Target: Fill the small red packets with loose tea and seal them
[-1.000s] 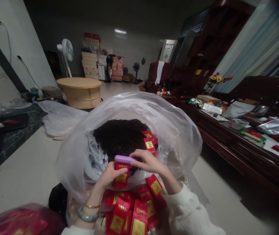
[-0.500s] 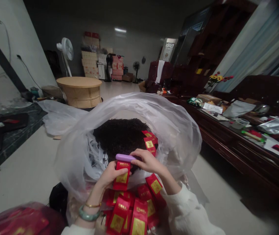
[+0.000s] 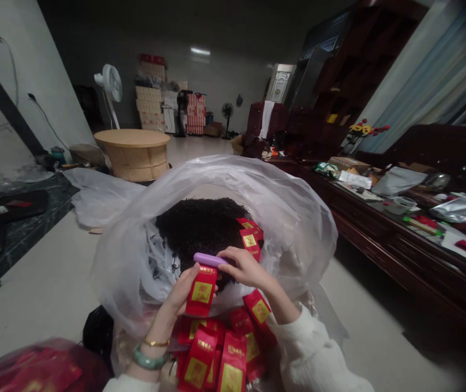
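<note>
My left hand [image 3: 182, 291] grips a small red tea packet [image 3: 202, 294] with a gold label by its left side, thumb near its top. In my right hand [image 3: 243, 267] is a slim purple handheld bag sealer [image 3: 209, 259], pinched at its right end and lying across the packet's top edge. Both hands are over the near rim of a large clear plastic bag [image 3: 298, 218]. Dark loose tea leaves [image 3: 200, 223] fill the bag's middle. A few red packets [image 3: 251, 241] lie on the leaves at the right. Several more red packets [image 3: 233, 356] are piled below my hands.
A clear bag of red packets [image 3: 40, 367] sits at lower left, beside a black plastic bag [image 3: 97, 332]. A long dark wooden table [image 3: 363, 234] with clutter runs along the right. Further back are a round wooden table [image 3: 132, 137] and a white fan [image 3: 112, 81].
My left thumb has slid from the packet's front to its upper left edge, uncovering the gold label. The packet and sealer have shifted slightly upward, and the sealer is tilted a little more.
</note>
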